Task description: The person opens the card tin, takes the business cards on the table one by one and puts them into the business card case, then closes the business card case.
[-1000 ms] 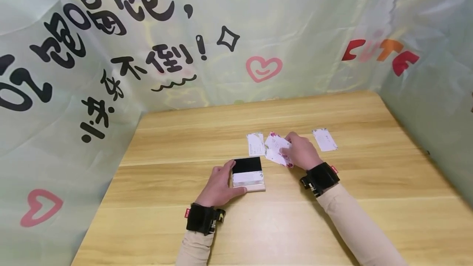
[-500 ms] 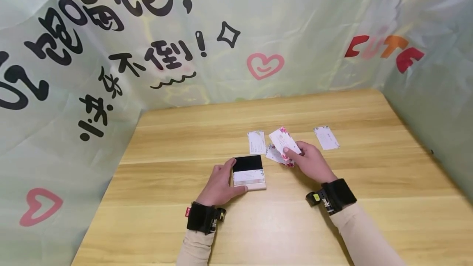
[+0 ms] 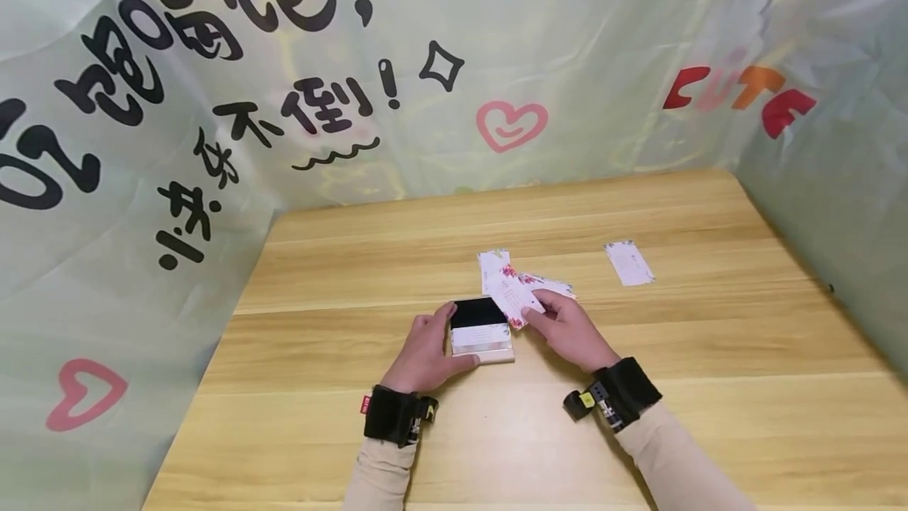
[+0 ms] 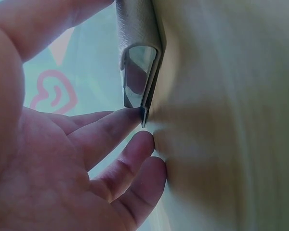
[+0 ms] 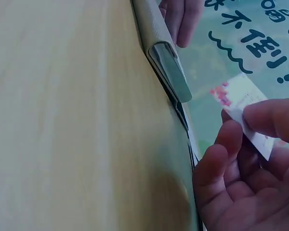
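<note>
Card case [image 3: 474, 312] is lying on the surface [image 3: 326, 290], and we are gripping its left side with the left hand [image 3: 424, 357]; with the right hand [image 3: 571, 336], we are pinching one red-flowered card [image 3: 516, 296] above the surface.

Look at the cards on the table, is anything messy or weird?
A little messy. One lone card lies crooked off to the right, apart from the rest. Near the right hand, flowery card edges poke out unevenly behind the pinched card. I can't see any spills or tears.
</note>
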The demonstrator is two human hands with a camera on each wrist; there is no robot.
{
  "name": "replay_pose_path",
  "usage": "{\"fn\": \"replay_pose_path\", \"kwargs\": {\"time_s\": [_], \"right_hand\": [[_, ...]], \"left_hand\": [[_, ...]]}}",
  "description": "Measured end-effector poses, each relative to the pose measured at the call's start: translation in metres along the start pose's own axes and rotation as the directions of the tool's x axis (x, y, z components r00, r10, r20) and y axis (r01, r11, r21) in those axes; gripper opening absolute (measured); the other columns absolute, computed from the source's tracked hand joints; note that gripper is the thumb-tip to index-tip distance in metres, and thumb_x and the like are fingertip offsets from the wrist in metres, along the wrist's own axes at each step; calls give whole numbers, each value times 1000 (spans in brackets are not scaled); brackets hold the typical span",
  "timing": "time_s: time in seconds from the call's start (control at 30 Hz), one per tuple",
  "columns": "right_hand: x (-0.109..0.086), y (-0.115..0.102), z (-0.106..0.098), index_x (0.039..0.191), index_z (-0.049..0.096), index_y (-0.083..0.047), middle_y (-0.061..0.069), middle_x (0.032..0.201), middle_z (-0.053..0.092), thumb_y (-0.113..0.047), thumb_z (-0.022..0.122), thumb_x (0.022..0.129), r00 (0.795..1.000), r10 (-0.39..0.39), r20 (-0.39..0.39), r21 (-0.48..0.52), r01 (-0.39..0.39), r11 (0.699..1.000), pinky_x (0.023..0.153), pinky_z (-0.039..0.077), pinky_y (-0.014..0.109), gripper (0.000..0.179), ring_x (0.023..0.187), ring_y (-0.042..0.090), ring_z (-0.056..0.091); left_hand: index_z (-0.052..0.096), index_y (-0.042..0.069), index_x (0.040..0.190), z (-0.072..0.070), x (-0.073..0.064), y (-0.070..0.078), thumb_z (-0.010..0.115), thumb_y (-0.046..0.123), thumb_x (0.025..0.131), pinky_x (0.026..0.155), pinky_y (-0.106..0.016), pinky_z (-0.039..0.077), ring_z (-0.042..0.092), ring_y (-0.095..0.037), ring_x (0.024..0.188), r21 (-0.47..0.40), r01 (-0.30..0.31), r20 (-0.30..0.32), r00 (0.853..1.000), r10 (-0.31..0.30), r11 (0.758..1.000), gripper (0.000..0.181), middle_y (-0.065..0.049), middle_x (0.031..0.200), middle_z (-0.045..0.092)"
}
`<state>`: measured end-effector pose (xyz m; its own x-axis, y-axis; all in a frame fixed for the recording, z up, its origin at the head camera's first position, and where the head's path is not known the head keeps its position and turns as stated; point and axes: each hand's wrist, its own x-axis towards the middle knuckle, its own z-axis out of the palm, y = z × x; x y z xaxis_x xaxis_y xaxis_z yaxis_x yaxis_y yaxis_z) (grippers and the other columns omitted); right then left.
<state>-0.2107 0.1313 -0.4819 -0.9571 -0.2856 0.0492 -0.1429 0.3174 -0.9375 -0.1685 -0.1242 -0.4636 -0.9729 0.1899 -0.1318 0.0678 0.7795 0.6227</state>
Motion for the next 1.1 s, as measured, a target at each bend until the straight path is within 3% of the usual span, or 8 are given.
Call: {"fn": "replay_pose_path", "kwargs": {"time_s": [0.17, 0.23, 0.43, 0.53, 0.63, 0.77, 0.87, 1.1], "right_hand": [[0, -2, 0, 118, 58, -10, 12, 92, 61, -26, 64, 91, 999, 14, 50, 84, -19, 996, 57, 46, 32, 32, 70, 28, 53], [2, -4, 1, 117, 59, -11, 13, 91, 61, -25, 64, 92, 998, 9, 69, 75, -14, 997, 56, 47, 33, 30, 68, 30, 54], [12, -14, -4, 103, 62, -16, 11, 82, 58, -27, 55, 97, 994, -81, 78, -78, 87, 993, 51, 44, 33, 15, 63, 26, 54], [19, -19, -5, 97, 63, -16, 8, 75, 56, -27, 53, 98, 985, -152, 84, -172, 165, 971, 54, 43, 33, 14, 62, 22, 53], [25, -23, -5, 101, 66, -17, 1, 79, 58, -24, 55, 97, 974, -203, 99, -246, 221, 944, 61, 44, 33, 13, 69, 18, 52], [31, -26, -3, 113, 65, -16, -3, 87, 60, -21, 58, 95, 968, -210, 136, -286, 241, 927, 65, 44, 33, 20, 75, 17, 52], [34, -27, -1, 118, 63, -16, -3, 84, 58, -20, 59, 95, 963, -215, 161, -304, 256, 918, 64, 44, 32, 24, 73, 17, 51], [40, -26, 3, 111, 63, -12, -5, 81, 59, -16, 62, 93, 952, -225, 206, -320, 283, 904, 66, 45, 32, 19, 72, 14, 52]], "left_hand": [[27, 16, 152, 1, -1, 0, 75, 49, 75, 96, -39, 38, 37, -21, 120, 3, 2, 3, 1000, -2, 1000, 97, -8, 141, 43], [27, 16, 152, 1, 0, 0, 75, 49, 75, 96, -39, 39, 37, -21, 120, 1, 2, 4, 1000, -2, 1000, 97, -7, 141, 43], [27, 17, 152, 1, 2, -2, 75, 51, 75, 96, -38, 39, 37, -20, 120, 6, -2, 5, 1000, 2, 1000, 97, -7, 141, 43], [27, 17, 152, 0, 2, -3, 75, 51, 75, 96, -38, 39, 37, -20, 120, 7, 1, 3, 1000, -1, 1000, 97, -8, 140, 43], [27, 16, 152, -1, 2, -3, 76, 50, 74, 97, -39, 38, 37, -20, 121, 1, -2, -1, 1000, 2, 1000, 97, -8, 141, 44], [28, 16, 151, -2, 2, -2, 76, 49, 74, 97, -39, 38, 36, -21, 121, -4, -13, -4, 1000, 13, 1000, 97, -7, 141, 45], [28, 17, 151, -2, 2, -3, 76, 50, 74, 95, -39, 39, 37, -20, 119, -7, -17, -7, 1000, 17, 1000, 97, -7, 139, 46], [27, 18, 152, -2, 3, -6, 76, 50, 73, 94, -39, 39, 37, -20, 119, -7, -21, -11, 1000, 21, 1000, 98, -6, 139, 47]]}}
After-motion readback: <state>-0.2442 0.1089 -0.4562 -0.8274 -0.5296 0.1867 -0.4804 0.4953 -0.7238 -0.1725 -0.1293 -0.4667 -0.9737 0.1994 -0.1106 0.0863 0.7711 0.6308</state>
